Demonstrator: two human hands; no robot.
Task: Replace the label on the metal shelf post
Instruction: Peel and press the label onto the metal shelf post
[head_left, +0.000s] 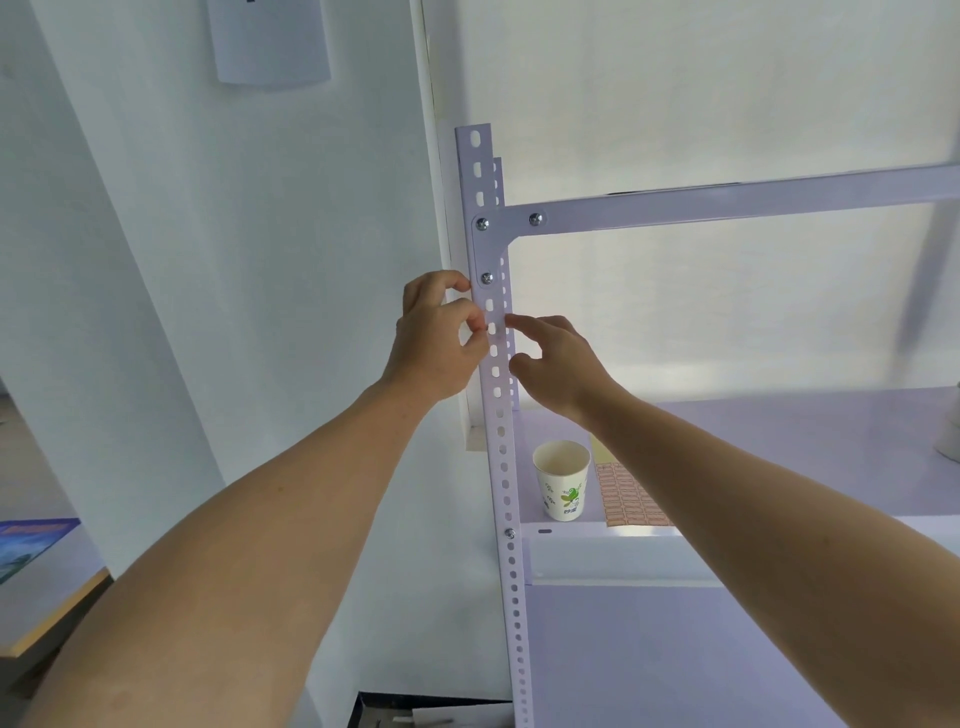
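A white perforated metal shelf post (503, 467) stands upright in the middle of the head view. Both hands meet on it just below the corner bracket. My left hand (439, 338) has its fingers curled at the post's left edge and pinches what looks like a small pale label (497, 318) lying across the post. It is too faint to see clearly. My right hand (556, 364) comes from the right, its straight index fingertip touching the post's right edge at the same height. A sheet of red-printed labels (626, 499) lies on the shelf below, partly hidden by my right forearm.
A paper cup (562, 486) with a green print stands on the shelf board (779, 441) beside the post. A horizontal beam (727, 200) runs right from the bracket. A white wall is at the left, with a table edge and a blue book (31, 540) at the lower left.
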